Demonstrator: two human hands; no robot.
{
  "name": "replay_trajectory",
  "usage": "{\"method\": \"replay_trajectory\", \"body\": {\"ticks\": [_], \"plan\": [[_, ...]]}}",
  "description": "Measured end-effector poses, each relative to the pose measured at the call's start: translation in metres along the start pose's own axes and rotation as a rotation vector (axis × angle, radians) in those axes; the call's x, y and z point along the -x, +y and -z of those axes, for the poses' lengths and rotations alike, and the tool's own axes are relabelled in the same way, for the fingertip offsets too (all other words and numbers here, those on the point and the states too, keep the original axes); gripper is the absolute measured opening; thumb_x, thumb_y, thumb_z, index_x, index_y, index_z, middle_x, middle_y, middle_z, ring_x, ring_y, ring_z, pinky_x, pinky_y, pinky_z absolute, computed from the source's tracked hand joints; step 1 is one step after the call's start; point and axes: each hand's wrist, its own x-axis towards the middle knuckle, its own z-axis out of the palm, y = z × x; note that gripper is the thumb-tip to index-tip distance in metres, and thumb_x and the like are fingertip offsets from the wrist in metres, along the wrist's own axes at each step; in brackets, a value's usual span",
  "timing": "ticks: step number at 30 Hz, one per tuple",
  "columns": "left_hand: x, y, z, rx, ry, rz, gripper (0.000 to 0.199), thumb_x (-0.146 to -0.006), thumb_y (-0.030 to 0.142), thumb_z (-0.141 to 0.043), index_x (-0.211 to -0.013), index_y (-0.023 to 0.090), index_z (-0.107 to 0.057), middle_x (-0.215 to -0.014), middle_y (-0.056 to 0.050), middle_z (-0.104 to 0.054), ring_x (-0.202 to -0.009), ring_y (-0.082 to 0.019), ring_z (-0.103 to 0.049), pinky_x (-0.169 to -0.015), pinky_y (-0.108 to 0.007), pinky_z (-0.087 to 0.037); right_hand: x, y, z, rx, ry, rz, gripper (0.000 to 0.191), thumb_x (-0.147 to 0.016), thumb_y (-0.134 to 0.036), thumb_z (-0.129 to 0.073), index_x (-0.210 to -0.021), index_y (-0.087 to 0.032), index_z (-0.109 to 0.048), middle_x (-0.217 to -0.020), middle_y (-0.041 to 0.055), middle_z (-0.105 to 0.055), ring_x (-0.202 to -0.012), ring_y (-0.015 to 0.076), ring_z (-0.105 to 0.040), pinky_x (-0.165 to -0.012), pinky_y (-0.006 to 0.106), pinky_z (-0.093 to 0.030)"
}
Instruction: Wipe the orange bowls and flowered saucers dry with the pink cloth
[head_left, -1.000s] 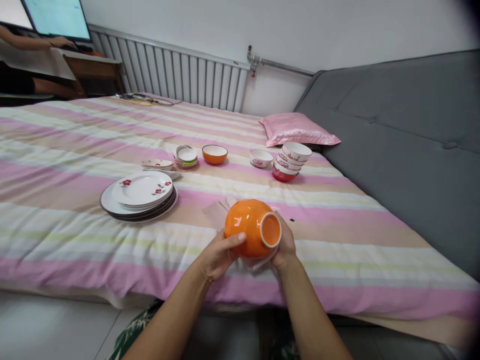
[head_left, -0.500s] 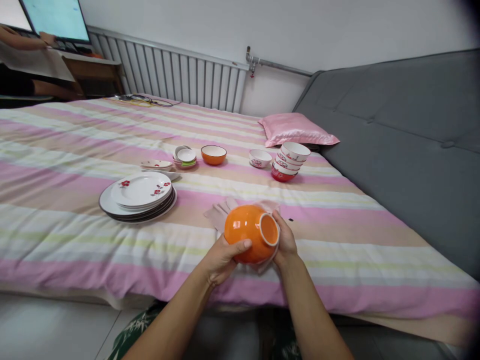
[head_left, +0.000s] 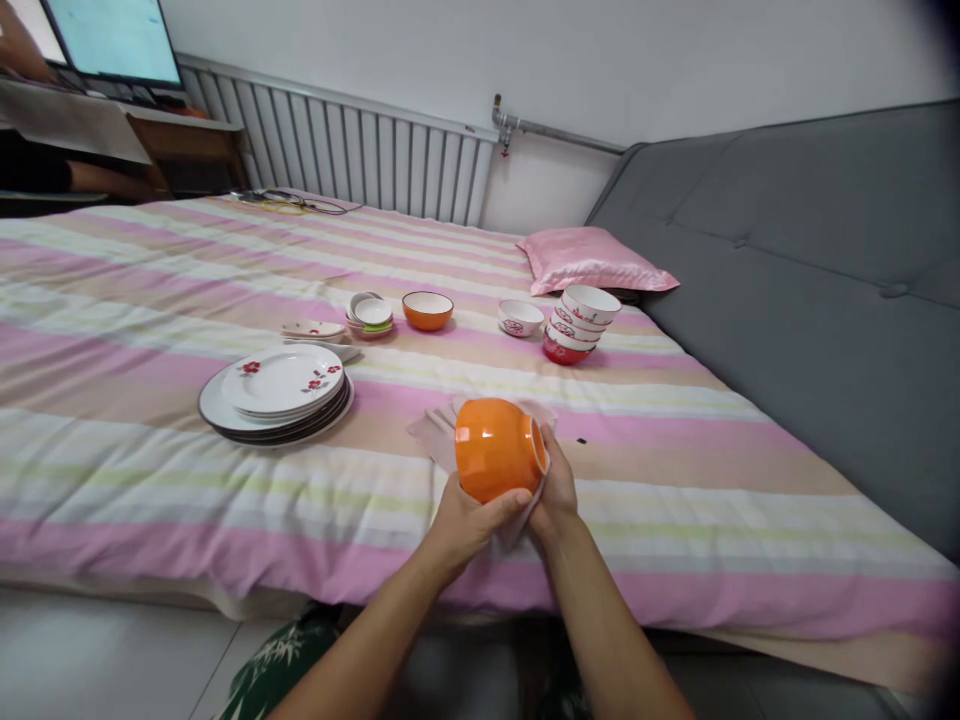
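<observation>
An orange bowl (head_left: 495, 452) is held on its side above the near part of the bed, its ringed foot facing right. My left hand (head_left: 472, 520) grips it from below left, thumb across the outer wall. At the foot end, my right hand (head_left: 556, 490) is closed with a pale pinkish cloth (head_left: 514, 530) pressed against the bowl; part of its fingers is hidden behind. More of the cloth spreads out behind the bowl. The bowl's inside faces away from me.
To the left lie stacked plates (head_left: 281, 385) and small dishes (head_left: 373, 314). Farther back stand another orange bowl (head_left: 427, 318), a white bowl (head_left: 520, 320) and a bowl stack (head_left: 576, 335). A pink pillow (head_left: 596, 260) lies by the grey headboard (head_left: 787, 240). Another person sits at upper left.
The bowl has been turned so its foot points more to the right, and my hands have shifted slightly with it. The other person's arm has moved away from the desk.
</observation>
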Motion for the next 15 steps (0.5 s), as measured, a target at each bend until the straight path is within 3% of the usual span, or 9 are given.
{"method": "replay_trajectory", "body": {"ticks": [7, 11, 15], "plan": [[0.002, -0.005, -0.002, -0.109, -0.045, -0.069, 0.016, -0.061, 0.025, -0.081, -0.071, 0.016, -0.073, -0.070, -0.006, -0.069, -0.065, -0.021, -0.060, -0.066, -0.031, -0.048, -0.002, 0.009, 0.002, 0.079, -0.018, 0.085, 0.035, -0.081, -0.050, -0.056, -0.087, -0.019, -0.071, -0.077, 0.0048, -0.075, -0.090, 0.0230, -0.070, -0.082, 0.039, -0.056], [0.000, -0.011, -0.002, -0.201, -0.049, -0.122, 0.013, -0.062, 0.028, -0.080, -0.066, 0.018, -0.073, -0.064, -0.006, -0.066, -0.064, -0.022, -0.058, -0.072, -0.034, -0.047, -0.006, 0.018, 0.009, 0.078, -0.007, 0.098, 0.039, -0.079, -0.054, -0.056, -0.088, -0.020, -0.072, -0.076, 0.0040, -0.075, -0.081, 0.0223, -0.071, -0.078, 0.037, -0.057], [-0.004, -0.022, 0.003, -0.439, -0.033, -0.204, 0.013, -0.067, 0.033, -0.077, -0.065, 0.020, -0.074, -0.066, -0.008, -0.066, -0.069, -0.025, -0.060, -0.076, -0.037, -0.045, -0.006, 0.022, 0.011, 0.074, 0.008, 0.077, 0.035, -0.078, -0.052, -0.055, -0.084, -0.022, -0.072, -0.074, 0.0027, -0.075, -0.075, 0.0217, -0.071, -0.074, 0.037, -0.058]]}}
